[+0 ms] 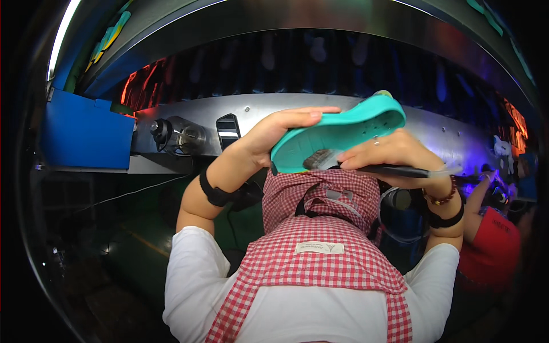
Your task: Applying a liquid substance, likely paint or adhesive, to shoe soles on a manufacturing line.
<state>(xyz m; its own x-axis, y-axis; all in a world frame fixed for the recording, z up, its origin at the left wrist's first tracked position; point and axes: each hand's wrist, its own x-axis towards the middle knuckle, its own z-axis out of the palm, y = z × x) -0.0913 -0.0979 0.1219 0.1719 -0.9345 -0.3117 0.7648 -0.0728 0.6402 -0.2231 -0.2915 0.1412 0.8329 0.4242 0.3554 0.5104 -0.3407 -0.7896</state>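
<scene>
A long curved metal panel (274,111) runs left to right across the far side of the scene, with a dark slotted band above it. On the far left a blue box (86,134) sits against this panel, and just right of it are a black knob (159,130) and a small black-and-white switch plate (229,130). Nearer, the person's red-and-white checked apron (320,257) fills the middle over a white shirt. At the far right edge, another person in a red top (494,248) is partly in view.

Raised in front of the panel is a teal shoe sole (337,137), tilted up to the right. The left hand (274,134) cups its left end, fingers curled over the top edge. The right hand (394,157) lies against the sole's underside, its fingers closed round a dark brush (394,170) whose bristled end touches the sole.
</scene>
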